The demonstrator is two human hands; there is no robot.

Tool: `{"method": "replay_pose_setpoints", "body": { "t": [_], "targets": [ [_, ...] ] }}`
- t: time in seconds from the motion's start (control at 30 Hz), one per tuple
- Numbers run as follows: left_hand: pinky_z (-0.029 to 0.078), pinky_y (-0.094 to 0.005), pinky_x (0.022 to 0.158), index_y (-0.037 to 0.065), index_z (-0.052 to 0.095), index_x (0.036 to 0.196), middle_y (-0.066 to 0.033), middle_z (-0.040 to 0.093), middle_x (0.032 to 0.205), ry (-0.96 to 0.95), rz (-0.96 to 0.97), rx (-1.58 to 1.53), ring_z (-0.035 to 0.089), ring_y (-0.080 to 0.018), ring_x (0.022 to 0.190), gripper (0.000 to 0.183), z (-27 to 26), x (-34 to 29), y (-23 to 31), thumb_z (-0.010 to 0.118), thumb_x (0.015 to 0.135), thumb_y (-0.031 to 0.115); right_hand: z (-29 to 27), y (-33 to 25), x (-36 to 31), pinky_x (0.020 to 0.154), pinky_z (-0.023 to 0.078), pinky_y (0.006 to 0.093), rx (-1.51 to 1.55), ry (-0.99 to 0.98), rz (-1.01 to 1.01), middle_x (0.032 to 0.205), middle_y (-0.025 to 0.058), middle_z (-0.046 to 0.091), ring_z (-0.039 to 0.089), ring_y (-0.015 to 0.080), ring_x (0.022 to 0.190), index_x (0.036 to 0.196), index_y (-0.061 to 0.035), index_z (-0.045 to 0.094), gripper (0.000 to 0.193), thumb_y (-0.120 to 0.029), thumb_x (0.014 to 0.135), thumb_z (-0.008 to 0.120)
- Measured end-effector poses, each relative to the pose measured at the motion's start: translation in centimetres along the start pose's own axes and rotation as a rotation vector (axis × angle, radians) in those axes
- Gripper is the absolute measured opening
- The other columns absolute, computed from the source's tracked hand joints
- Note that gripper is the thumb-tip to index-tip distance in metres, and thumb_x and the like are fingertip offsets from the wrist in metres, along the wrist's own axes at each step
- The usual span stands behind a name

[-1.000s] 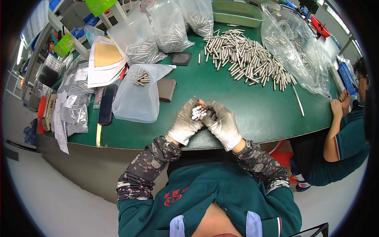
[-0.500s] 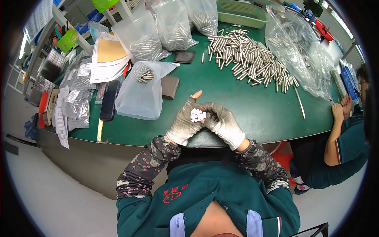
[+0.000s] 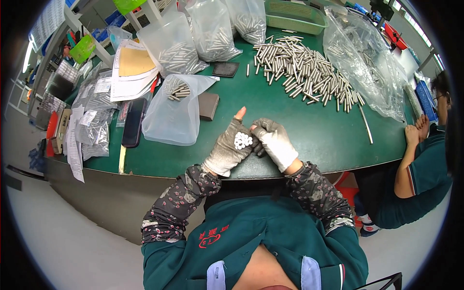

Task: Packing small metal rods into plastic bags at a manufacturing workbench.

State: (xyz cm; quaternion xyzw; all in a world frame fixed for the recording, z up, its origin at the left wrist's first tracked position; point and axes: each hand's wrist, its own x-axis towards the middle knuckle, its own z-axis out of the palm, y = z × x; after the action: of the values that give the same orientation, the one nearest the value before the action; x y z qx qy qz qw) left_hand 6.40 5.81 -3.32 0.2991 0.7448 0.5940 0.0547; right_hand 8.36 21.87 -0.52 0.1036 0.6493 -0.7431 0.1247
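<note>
My left hand [image 3: 224, 151], in a grey-white fingerless glove, holds a bundle of metal pins [image 3: 243, 140] with the bright round ends facing up. Its thumb sticks out away from the bundle. Close against the bundle's right side is my right hand [image 3: 277, 146], gloved alike, with its fingers bent inward. Whatever those fingertips may hold is hidden. Beyond both hands lies a large heap of loose metal pins [image 3: 309, 72] on the green table [image 3: 299, 133]. A translucent bag [image 3: 171, 118] with some pins in its mouth lies to the left, beside a brown block [image 3: 208, 106].
Several upright plastic bags [image 3: 176, 53] of pins stand at the back, near a green basket [image 3: 295, 17]. On the left are a phone [image 3: 134, 122] and papers [image 3: 130, 72]. A clear plastic sheet [image 3: 362, 58] and another person's arms [image 3: 411, 154] are at the right.
My right hand has drawn slightly to the right and up from the bundle, so more of my left fingers shows. The bundle stays in my left hand.
</note>
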Motion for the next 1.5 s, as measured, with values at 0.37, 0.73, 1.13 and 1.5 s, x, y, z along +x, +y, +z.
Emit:
{"method": "replay_pose_setpoints", "body": {
  "t": [0.37, 0.73, 1.13, 1.5],
  "targets": [
    [0.051, -0.0253, 0.074, 0.009, 0.054, 0.1, -0.003, 0.059, 0.091, 0.514, -0.223, -0.926, 0.059, -0.0126, 0.083, 0.022, 0.8, 2.7, 1.3, 0.06, 0.084, -0.006, 1.7, 0.3, -0.1, 0.045, 0.045, 0.0235, 0.224, -0.046, 0.073, 0.081, 0.0059, 0.059, 0.057, 0.0137, 0.06, 0.113, -0.005, 0.05, 0.057, -0.058, 0.093, 0.041],
    [0.039, -0.0357, 0.091, 0.008, 0.052, 0.104, -0.0094, 0.053, 0.109, 0.375, 0.276, 0.194, 0.049, -0.0251, 0.104, 0.028, 3.6, 3.0, 1.5, 0.068, 0.082, 0.013, 2.6, -0.1, 1.6, 0.064, 0.051, 0.0276, 1.017, -0.055, -0.005, 0.081, 0.0021, 0.063, 0.059, 0.0139, 0.068, 0.092, -0.0078, 0.062, 0.035, -0.04, 0.095, 0.049],
    [0.039, -0.0447, 0.098, 0.0, 0.045, 0.126, -0.0183, 0.044, 0.126, 0.292, -0.18, 0.63, 0.043, -0.0358, 0.119, 0.071, -4.5, 2.2, 3.4, 0.072, 0.075, 0.043, -0.6, -3.1, 3.3, 0.049, 0.045, 0.0297, -0.287, 0.325, -0.848, 0.066, 0.0034, 0.057, 0.056, 0.0138, 0.056, 0.077, -0.0021, 0.058, 0.013, -0.011, 0.086, 0.062],
    [0.046, -0.0445, 0.089, 0.002, 0.048, 0.128, -0.0257, 0.057, 0.114, 0.078, -0.677, 0.941, 0.055, -0.0389, 0.108, 0.07, -6.4, 3.5, 1.2, 0.068, 0.072, 0.04, -2.7, -1.2, 3.7, 0.055, 0.049, 0.0386, -1.31, -0.012, -0.985, 0.072, 0.011, 0.056, 0.059, 0.0273, 0.07, 0.076, -0.0043, 0.057, 0.012, -0.014, 0.08, 0.062]
  ]
}}
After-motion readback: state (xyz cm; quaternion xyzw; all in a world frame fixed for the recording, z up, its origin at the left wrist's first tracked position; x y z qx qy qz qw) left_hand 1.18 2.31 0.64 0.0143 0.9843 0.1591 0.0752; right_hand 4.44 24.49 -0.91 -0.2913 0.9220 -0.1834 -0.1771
